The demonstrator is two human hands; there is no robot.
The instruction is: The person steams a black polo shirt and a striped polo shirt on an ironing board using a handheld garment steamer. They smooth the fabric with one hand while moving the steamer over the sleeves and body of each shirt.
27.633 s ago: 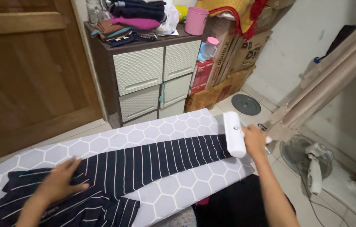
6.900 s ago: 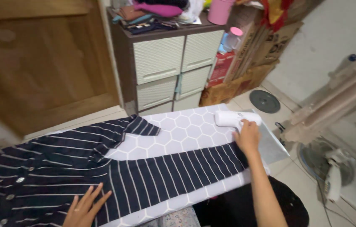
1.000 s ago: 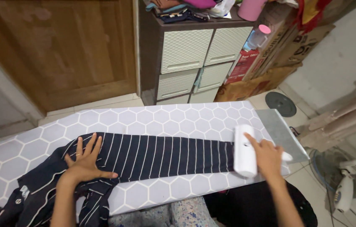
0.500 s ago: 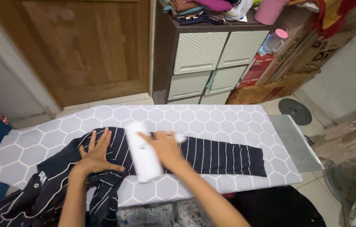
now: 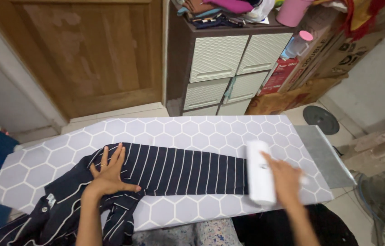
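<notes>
The ironing board runs left to right across the room, its hexagon-patterned cover bare along the whole far edge, and its metal rest plate juts out past the right end. The navy striped shirt lies on it with one sleeve stretched flat toward the right; the body of the shirt spills over the near left edge.

The left hand is pressed flat on the shoulder end of the sleeve, fingers spread, palm down, holding nothing. The right hand has its grip closed around the white handheld steamer (its outline is a bit blurred), which sits crosswise at the cuff end, near the board's near edge. Behind the board stands a brown drawer cabinet.
</notes>
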